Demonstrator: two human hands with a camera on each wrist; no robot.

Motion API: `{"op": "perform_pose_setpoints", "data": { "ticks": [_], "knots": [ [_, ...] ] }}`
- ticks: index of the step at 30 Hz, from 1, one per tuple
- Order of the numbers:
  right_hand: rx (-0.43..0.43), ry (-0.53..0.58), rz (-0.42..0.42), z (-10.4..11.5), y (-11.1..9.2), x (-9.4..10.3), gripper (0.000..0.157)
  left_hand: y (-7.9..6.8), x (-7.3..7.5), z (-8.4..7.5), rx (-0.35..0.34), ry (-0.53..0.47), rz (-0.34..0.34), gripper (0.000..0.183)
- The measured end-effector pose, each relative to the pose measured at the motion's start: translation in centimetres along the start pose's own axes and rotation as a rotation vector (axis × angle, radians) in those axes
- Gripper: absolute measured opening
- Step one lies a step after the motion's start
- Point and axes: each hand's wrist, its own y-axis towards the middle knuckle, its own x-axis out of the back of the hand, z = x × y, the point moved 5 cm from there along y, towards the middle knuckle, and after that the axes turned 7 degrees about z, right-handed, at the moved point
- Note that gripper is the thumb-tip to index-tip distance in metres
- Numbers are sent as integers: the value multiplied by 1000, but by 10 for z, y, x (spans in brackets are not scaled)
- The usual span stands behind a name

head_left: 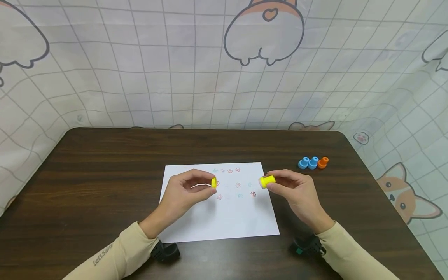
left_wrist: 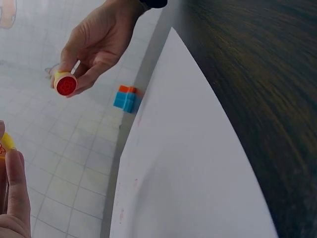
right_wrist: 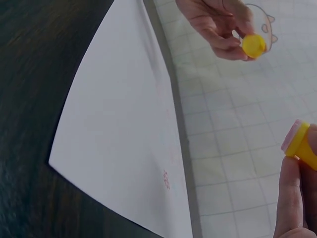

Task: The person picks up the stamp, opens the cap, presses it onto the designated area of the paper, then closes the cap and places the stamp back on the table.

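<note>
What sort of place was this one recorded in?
Probably a makeshift indoor tabletop recording spot rather than a workplace. A dark wood-grain table holds a sheet of paper with small stamped prints, and a wrinkled cloth backdrop, printed with gridlines and cartoon animals, hangs behind.

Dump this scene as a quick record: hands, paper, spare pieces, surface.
left hand: pinches yellow cap, above paper
right hand: pinches yellow stamp, uncapped, red face toward left hand
cap and stamp: apart
paper: white, flat; small red and blue-green prints, mostly far half
spare pieces: two blue, one orange, right of paper
surface: dark wood-look table
</note>
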Motion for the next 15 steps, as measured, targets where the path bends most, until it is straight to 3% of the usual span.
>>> {"op": "perform_pose_setpoints", "data": {
  "ticks": [6,15],
  "knots": [
    [-47,-113,0,-5,1,5,37,1,-1,4,-10,-27,2,31],
    [-54,-129,50,-13,6,3,40,-1,-1,10,25,-38,-5,31]
  ]
}}
